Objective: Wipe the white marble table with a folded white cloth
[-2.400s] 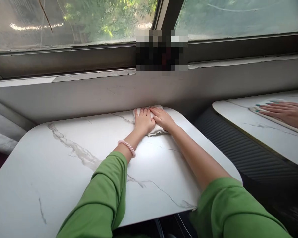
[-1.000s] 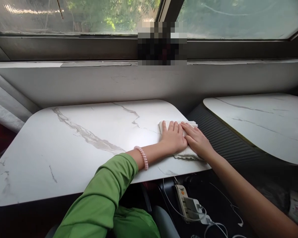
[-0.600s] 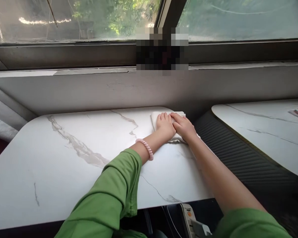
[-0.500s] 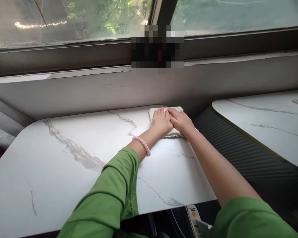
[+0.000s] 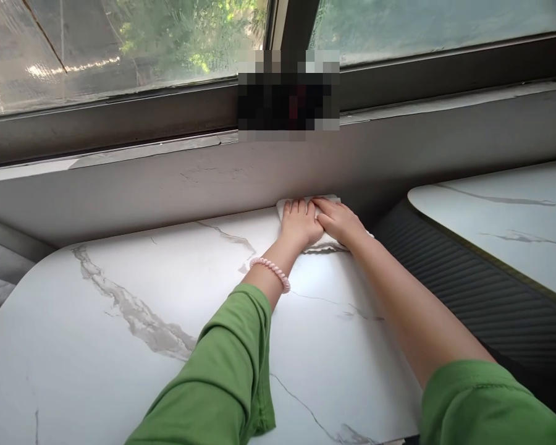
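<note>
Left hand [image 5: 300,224] flat, fingers spread, pressing on white cloth [image 5: 327,246]. Right hand [image 5: 338,221] likewise flat on same cloth, touching left hand. Nothing gripped. Cloth beneath both palms, on marble table [image 5: 120,321], against wall [image 5: 167,185] just beyond fingertips.

A white marble-veined table [image 5: 120,346] fills the lower frame, a folded white cloth [image 5: 327,247] lying at its upper-right far edge.
</note>
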